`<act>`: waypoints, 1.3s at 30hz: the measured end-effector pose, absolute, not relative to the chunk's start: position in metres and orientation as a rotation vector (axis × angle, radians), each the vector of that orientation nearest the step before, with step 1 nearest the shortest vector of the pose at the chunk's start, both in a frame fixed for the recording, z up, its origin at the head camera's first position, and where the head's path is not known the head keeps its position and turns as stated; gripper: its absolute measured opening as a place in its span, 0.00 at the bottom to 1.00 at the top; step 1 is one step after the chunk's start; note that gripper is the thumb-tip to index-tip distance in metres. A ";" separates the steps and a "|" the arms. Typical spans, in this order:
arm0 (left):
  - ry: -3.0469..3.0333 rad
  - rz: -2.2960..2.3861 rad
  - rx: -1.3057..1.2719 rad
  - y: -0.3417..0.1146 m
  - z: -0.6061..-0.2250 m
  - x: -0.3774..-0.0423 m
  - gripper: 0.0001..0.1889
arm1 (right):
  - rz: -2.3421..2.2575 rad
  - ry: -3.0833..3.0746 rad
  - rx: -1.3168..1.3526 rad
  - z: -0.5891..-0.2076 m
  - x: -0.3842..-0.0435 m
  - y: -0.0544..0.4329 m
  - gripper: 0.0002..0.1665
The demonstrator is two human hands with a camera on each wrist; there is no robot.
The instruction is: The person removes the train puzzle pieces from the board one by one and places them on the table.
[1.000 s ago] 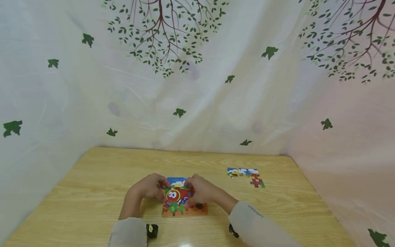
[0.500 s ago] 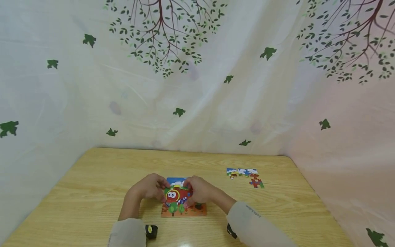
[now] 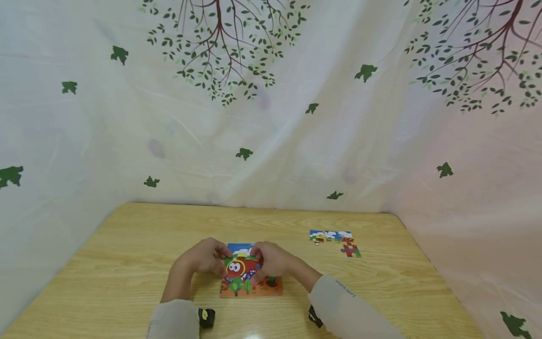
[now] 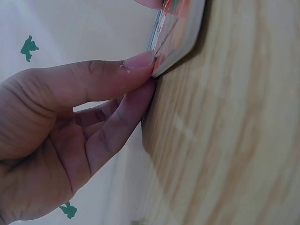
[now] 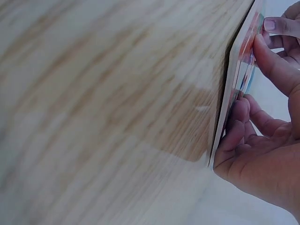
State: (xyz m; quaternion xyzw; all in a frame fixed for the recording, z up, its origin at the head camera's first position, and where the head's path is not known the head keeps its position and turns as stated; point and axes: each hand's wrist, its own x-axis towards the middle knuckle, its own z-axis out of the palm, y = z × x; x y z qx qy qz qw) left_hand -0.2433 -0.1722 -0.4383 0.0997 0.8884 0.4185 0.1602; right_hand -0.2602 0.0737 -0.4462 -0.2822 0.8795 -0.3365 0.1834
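A jigsaw puzzle with a red, big-eyed train picture lies in its flat tray, near the table's front middle. From the left, my left hand pinches the puzzle's edge; the left wrist view has its thumb on the tray corner and other fingertips against the side. On the right side of the train, my right hand holds a puzzle piece between spread thumb and fingers. That piece's outline is mostly hidden by the hand. In the right wrist view, both thumbs are on the picture face.
Several joined or touching puzzle pieces lie at the back right of the wooden table, with a red piece just below them. Behind the table hangs a pale curtain with printed leaves. Black straps circle the wrists.
Both hands stay on the puzzle in nearly the same pose. The head view has shifted slightly, so everything sits a little further left.
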 end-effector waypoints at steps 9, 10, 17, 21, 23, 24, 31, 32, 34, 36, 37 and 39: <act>2.542 1.181 0.287 -0.174 -0.439 -0.245 0.20 | -1.026 2.477 -0.716 -0.447 -0.259 0.070 0.29; 2.544 1.179 0.291 -0.174 -0.439 -0.245 0.20 | -1.029 2.480 -0.715 -0.447 -0.258 0.070 0.29; 2.577 1.151 0.295 -0.172 -0.440 -0.247 0.18 | -1.048 2.485 -0.696 -0.446 -0.257 0.068 0.29; 2.612 1.110 0.296 -0.169 -0.441 -0.249 0.15 | -1.045 2.486 -0.693 -0.447 -0.258 0.068 0.29; 2.634 1.083 0.301 -0.167 -0.440 -0.250 0.14 | -1.037 2.489 -0.688 -0.448 -0.258 0.068 0.29; 2.643 1.074 0.301 -0.166 -0.440 -0.251 0.14 | -1.036 2.490 -0.689 -0.448 -0.258 0.069 0.29; 2.659 1.052 0.273 -0.163 -0.442 -0.254 0.13 | -1.050 2.486 -0.708 -0.451 -0.258 0.070 0.30; 2.657 1.051 0.269 -0.163 -0.442 -0.255 0.13 | -1.052 2.485 -0.710 -0.451 -0.258 0.070 0.30; 2.652 1.050 0.254 -0.163 -0.443 -0.255 0.13 | -1.057 2.483 -0.713 -0.452 -0.258 0.070 0.30; 2.651 1.044 0.248 -0.164 -0.442 -0.254 0.13 | -1.066 2.478 -0.714 -0.452 -0.258 0.070 0.30; 2.654 1.040 0.247 -0.164 -0.443 -0.254 0.14 | -1.074 2.473 -0.715 -0.453 -0.258 0.071 0.30; 2.655 1.035 0.242 -0.163 -0.443 -0.254 0.14 | -1.095 2.463 -0.712 -0.453 -0.258 0.071 0.31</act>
